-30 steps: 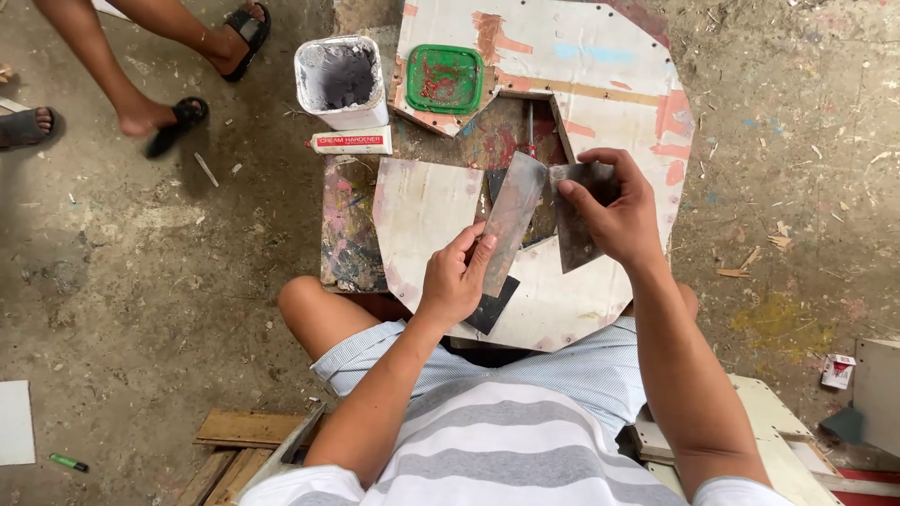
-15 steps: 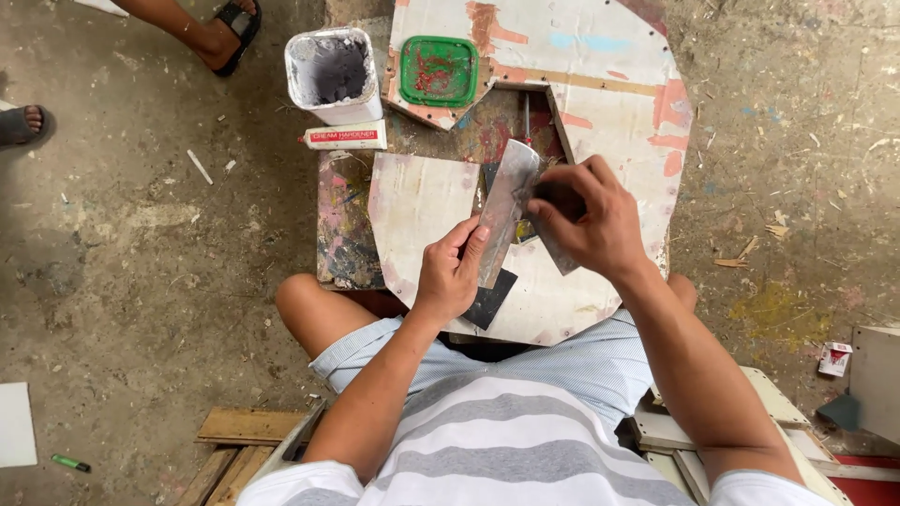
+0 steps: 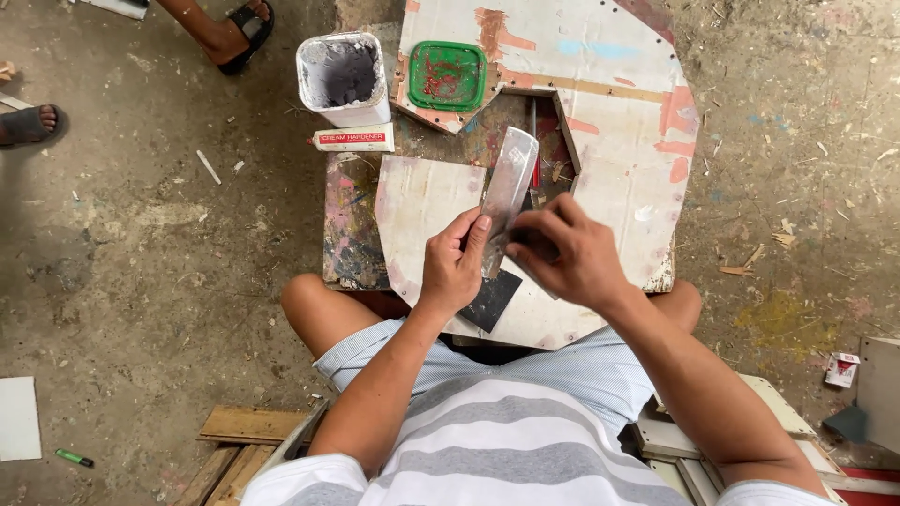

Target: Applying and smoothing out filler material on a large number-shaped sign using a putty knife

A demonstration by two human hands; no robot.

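Left hand (image 3: 454, 267): is being closed on the putty knife (image 3: 506, 192), over the board's (image 3: 609, 103) near edge.
Right hand (image 3: 567, 253): is being curled; grip contents cannot be told.
Advice: blade is best being kept steady.

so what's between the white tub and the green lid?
Nothing stands between them in the head view: past the white tub there is a strip of bare concrete floor, then the paint-streaked board edge where the green lid rests.

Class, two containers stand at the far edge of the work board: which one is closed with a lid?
The flat green container, capped with a paint-smeared green lid. The tall white tub to its left stands open, its grey-stained inside showing.
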